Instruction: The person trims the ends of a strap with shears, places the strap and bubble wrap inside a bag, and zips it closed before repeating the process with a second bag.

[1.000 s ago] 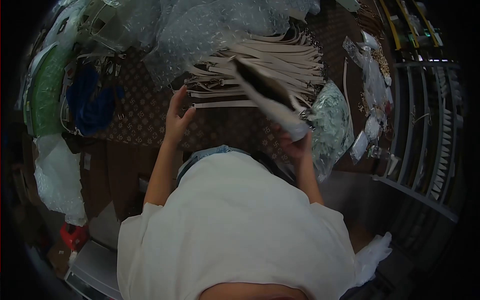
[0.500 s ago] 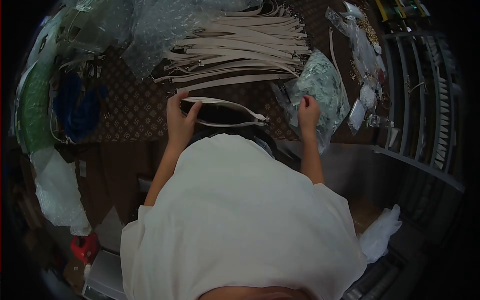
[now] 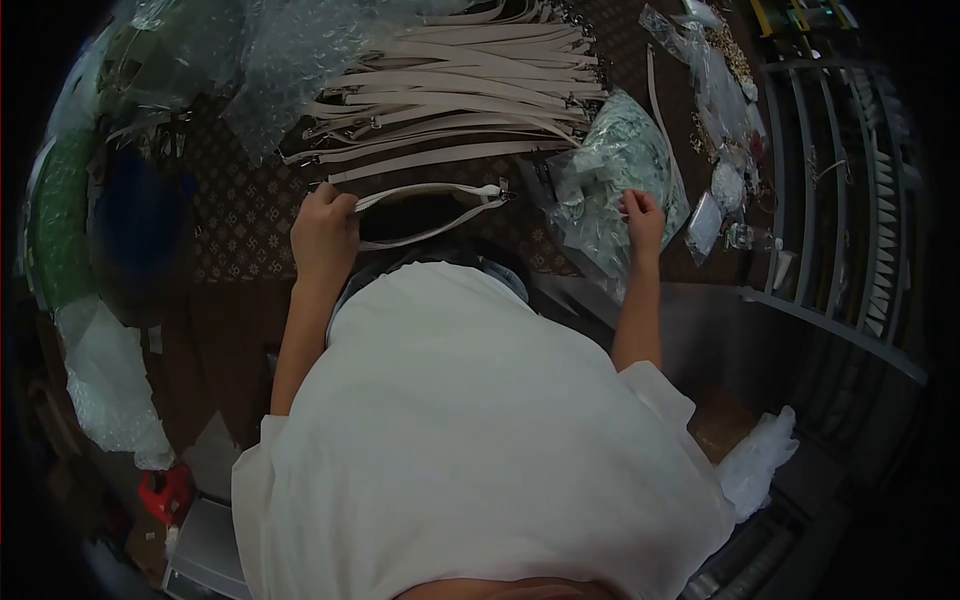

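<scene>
My left hand (image 3: pixel 325 232) is closed on the left end of an open pouch with a pale rim (image 3: pixel 425 238). The pouch gapes toward the camera, with a dark inside and a small metal fitting at its right end. My right hand (image 3: pixel 643 215) is over a clear plastic bag of pale green packets (image 3: pixel 610 150), its fingers bent together; whatever they hold, if anything, is too small to make out. Behind the pouch lies a pile of beige straps (image 3: pixel 450 100) with metal clasps.
Bubble wrap (image 3: pixel 300 60) covers the back left. A blue cloth (image 3: pixel 145 215) and green roll (image 3: pixel 65 200) are at the left. Small plastic bags (image 3: pixel 705 225) lie right of the packets, beside a metal rack (image 3: pixel 830 200). One strap (image 3: pixel 660 110) lies apart.
My left hand has shifted left and closed more over the pouch's end, and the pouch has moved left with it. My right hand has moved slightly right over the bag.
</scene>
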Motion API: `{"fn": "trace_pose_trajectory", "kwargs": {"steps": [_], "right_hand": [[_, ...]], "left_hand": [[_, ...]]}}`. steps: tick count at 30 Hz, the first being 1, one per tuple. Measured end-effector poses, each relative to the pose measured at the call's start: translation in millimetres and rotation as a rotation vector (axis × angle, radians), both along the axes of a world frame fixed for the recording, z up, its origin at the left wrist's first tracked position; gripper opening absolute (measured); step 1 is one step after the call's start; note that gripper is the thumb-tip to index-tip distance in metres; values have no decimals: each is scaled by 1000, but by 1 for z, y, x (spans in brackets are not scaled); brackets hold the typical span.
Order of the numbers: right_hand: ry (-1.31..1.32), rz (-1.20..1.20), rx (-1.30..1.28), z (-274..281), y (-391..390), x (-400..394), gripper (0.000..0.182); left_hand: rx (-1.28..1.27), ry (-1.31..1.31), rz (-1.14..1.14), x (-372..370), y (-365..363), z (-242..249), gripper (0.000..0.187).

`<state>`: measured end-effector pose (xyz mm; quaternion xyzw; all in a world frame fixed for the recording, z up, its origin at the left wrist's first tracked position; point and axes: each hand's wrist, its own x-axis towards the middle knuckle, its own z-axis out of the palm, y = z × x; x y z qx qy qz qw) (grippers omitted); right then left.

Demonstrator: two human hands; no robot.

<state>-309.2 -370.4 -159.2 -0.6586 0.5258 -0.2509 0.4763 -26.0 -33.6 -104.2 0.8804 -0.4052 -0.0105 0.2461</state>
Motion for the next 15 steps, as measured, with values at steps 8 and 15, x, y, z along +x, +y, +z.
{"fn": "trace_pose_trajectory", "kwargs": {"steps": [8, 15], "right_hand": [[877, 316, -197, -35, -2, -56, 21], [836, 224, -263, -7, 25, -13, 35]], "left_hand": [[-8, -91, -308, -10, -1, 2, 17], [80, -182, -434, -13, -1, 7, 35]]}}
